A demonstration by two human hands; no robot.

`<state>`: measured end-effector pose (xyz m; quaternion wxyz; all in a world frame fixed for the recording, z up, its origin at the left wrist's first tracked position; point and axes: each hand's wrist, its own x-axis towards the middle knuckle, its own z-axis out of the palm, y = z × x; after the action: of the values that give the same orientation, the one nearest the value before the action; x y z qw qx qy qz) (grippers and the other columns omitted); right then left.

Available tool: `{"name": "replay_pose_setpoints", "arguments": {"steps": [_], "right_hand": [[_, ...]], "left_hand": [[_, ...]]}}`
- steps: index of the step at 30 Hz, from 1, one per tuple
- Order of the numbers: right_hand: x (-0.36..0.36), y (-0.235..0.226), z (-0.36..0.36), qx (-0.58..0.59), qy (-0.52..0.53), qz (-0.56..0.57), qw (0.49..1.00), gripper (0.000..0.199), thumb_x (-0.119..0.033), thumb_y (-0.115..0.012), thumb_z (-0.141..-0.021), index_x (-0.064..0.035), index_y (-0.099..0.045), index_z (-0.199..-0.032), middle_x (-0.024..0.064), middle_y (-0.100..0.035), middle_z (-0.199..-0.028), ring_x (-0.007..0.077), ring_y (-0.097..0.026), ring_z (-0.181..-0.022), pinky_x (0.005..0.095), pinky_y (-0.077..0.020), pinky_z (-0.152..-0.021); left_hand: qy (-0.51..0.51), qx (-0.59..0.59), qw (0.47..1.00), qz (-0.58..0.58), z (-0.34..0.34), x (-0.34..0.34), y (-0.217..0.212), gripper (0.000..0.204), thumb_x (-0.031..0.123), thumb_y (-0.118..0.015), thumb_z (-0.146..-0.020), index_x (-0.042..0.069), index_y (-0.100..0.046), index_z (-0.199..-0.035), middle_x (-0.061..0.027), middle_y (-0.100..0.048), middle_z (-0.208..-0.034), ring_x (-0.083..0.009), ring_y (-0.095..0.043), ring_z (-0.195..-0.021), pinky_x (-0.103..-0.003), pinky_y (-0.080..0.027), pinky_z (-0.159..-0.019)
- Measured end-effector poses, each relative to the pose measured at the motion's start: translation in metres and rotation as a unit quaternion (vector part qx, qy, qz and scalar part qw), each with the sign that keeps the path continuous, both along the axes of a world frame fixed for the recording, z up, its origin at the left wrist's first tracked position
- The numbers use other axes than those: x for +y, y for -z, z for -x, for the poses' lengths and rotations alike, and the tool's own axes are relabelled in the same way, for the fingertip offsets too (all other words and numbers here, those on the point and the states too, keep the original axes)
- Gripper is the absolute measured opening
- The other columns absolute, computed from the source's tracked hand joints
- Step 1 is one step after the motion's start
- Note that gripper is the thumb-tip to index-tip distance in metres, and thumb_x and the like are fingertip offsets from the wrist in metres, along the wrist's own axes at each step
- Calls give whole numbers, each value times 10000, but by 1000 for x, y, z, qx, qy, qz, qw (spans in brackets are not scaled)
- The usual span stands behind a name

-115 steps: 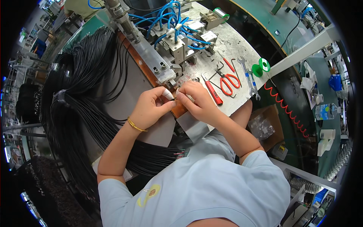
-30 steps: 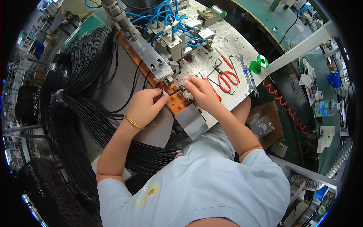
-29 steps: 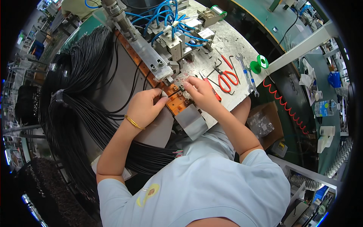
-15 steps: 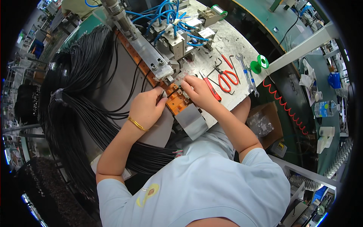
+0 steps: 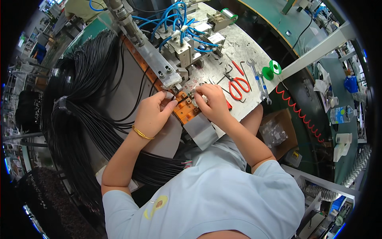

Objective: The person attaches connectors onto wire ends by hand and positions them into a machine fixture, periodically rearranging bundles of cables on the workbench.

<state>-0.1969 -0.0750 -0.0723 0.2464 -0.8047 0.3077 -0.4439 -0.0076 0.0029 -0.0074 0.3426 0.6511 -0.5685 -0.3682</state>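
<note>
Thin black wire (image 5: 180, 100) between hands (image 5: 153, 113)

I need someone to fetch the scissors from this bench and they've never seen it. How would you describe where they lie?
Start at the pale speckled worktop in front of the person. Just right of the right hand lie the scissors, flat, beside a silver wrench. Their bright red looped handles set them apart from the metal tools around.

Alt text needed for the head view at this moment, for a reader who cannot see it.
Seen from above, a person's left hand and right hand pinch a thin black wire over an orange fixture block at the foot of a metal machine with blue hoses. A large bundle of black cables fans out on the left; red-handled scissors and a wrench lie on the right.
</note>
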Motion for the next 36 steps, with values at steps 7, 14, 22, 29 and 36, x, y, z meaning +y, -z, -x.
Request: {"name": "replay_pose_setpoints", "arguments": {"steps": [7, 14, 22, 29, 36], "right_hand": [[-5, 3, 0, -19, 1, -91, 996, 121, -100, -636, -799, -7, -583, -855, 105, -577, -766, 263, -563, -724, 345, -417, -691], [1, -14, 0, 29, -12, -27, 999, 116, -115, -651, -808, -27, -591, -853, 85, -602, -822, 226, -582, -799, 331, -410, -769], [7, -27, -2, -16, -127, -92, 988, 129, -103, -670, -780, -35, -591, -856, 66, -612, -811, 224, -581, -790, 327, -400, -778], [16, -33, -8, 29, -80, 17, 996, 122, -69, -675, -767, -41, -596, -856, 65, -616, -806, 225, -581, -787, 328, -408, -763], [11, -31, -4, -14, -104, -50, 993, 144, -53, -689, -721, -45, -594, -829, 67, -606, -782, 228, -574, -771, 325, -404, -756]], "left_hand": [[-2, 44, 999, 10, -2, -1, 4, 212, 142, -636, -857, -54, -630, -939, -93, -661, -735, -112, -610, -606, -243, -470, -585], [11, 49, 999, -13, -4, -1, 8, 212, 134, -632, -864, -49, -634, -970, -54, -655, -736, -67, -573, -603, -228, -451, -568], [46, 101, 994, -5, 2, 3, -6, 191, 146, -658, -849, -30, -645, -922, -21, -619, -700, -45, -510, -571, -212, -414, -538], [38, 0, 999, -14, 5, 4, -6, 149, 122, -676, -829, -16, -619, -841, -8, -577, -655, -34, -462, -548, -224, -374, -504], [37, 36, 998, 19, 8, 3, -8, 129, 116, -656, -832, -9, -623, -840, -20, -573, -647, -46, -453, -528, -230, -377, -497]]}}
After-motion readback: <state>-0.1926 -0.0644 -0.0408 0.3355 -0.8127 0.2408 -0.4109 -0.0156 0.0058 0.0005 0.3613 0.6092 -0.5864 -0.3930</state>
